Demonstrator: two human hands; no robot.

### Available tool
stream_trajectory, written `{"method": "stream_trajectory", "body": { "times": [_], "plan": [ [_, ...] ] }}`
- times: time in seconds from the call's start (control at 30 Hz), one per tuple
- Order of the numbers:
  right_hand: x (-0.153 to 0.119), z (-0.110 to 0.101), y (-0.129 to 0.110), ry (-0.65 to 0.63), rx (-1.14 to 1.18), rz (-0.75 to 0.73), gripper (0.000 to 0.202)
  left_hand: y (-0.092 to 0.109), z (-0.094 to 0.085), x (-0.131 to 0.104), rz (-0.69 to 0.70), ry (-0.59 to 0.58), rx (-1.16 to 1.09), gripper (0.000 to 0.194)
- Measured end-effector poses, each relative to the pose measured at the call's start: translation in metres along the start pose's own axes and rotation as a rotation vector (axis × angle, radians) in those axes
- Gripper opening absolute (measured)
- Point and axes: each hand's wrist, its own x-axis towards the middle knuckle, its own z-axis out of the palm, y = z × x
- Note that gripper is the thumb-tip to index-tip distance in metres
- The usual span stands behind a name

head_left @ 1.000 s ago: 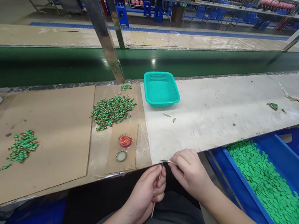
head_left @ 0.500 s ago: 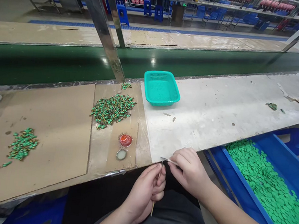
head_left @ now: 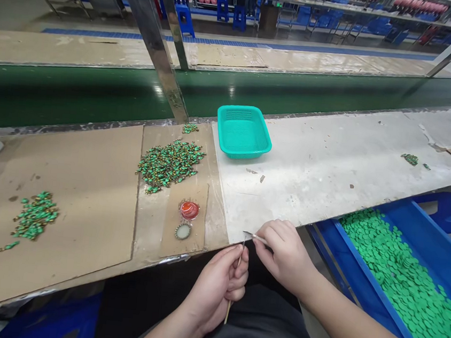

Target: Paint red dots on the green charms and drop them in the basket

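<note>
- The left hand [head_left: 219,284] was closed around a thin stick [head_left: 227,313], which stood nearly upright at the near edge of the table, its lower end showing beneath the curled fingers.
- The right hand [head_left: 283,253] pinched a slim tool [head_left: 260,240] with a pale handle and a dark tip; the tool pointed left, close above the top of the stick. Whether the two touched could not be told, nor whether a small piece sat on the stick's end.
- The hands were apart, the right one just beside the left and slightly farther off.
- Left of the hands, a small cardboard strip [head_left: 193,245] carried a cap of red matter [head_left: 189,210], with a cap of pale matter [head_left: 183,232] on its near side.
- Beyond the strip lay a big heap of green and gold pieces [head_left: 169,164], and a smaller pile [head_left: 36,216] of similar ones rested farther left on a large cardboard sheet [head_left: 98,188].
- A teal basket [head_left: 247,136] stood at the far side of the white table cover [head_left: 309,172].
- At the near right, a blue bin [head_left: 436,234] held many green discs [head_left: 406,285].
</note>
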Motion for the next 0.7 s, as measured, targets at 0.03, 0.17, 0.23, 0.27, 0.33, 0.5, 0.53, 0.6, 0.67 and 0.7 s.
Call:
{"method": "stream_trajectory", "body": {
  "times": [0.03,0.17,0.23,0.27,0.33,0.5,0.53,0.6,0.67,0.7],
  "plan": [
    [0.0002,0.0002,-0.0002,0.005,0.000,0.007,0.020,0.0001,-0.0001,-0.0003,-0.002,0.003,0.000,0.064],
    [0.0004,-0.0008,0.0000,-0.016,0.023,-0.018,0.019,0.0020,-0.0009,-0.0021,-0.014,0.009,0.001,0.065],
    [0.0003,-0.0009,0.0003,-0.026,0.025,-0.023,0.018,0.0034,-0.0009,-0.0028,-0.017,0.008,0.002,0.066],
    [0.0003,-0.0007,0.0004,-0.023,0.021,-0.016,0.018,0.0039,-0.0007,-0.0029,-0.017,0.008,0.003,0.066],
    [0.0003,0.0003,0.0001,-0.008,0.009,0.007,0.019,0.0046,-0.0002,-0.0030,-0.018,0.009,0.006,0.067],
    [0.0011,0.0018,-0.0018,-0.012,0.023,-0.001,0.018,0.0054,-0.0003,-0.0026,-0.024,0.009,0.011,0.067],
    [0.0013,0.0020,-0.0020,-0.019,0.025,-0.011,0.018,0.0054,-0.0005,-0.0025,-0.024,0.009,0.012,0.066],
    [0.0016,0.0024,-0.0020,-0.020,0.018,-0.012,0.019,0.0050,-0.0009,-0.0022,-0.023,0.011,0.013,0.066],
    [0.0018,0.0028,-0.0019,-0.005,0.005,0.007,0.020,0.0044,-0.0010,-0.0022,-0.023,0.015,0.014,0.066],
    [0.0018,0.0029,-0.0020,0.001,0.003,0.016,0.020,0.0041,-0.0010,-0.0023,-0.023,0.017,0.014,0.066]
  ]
}}
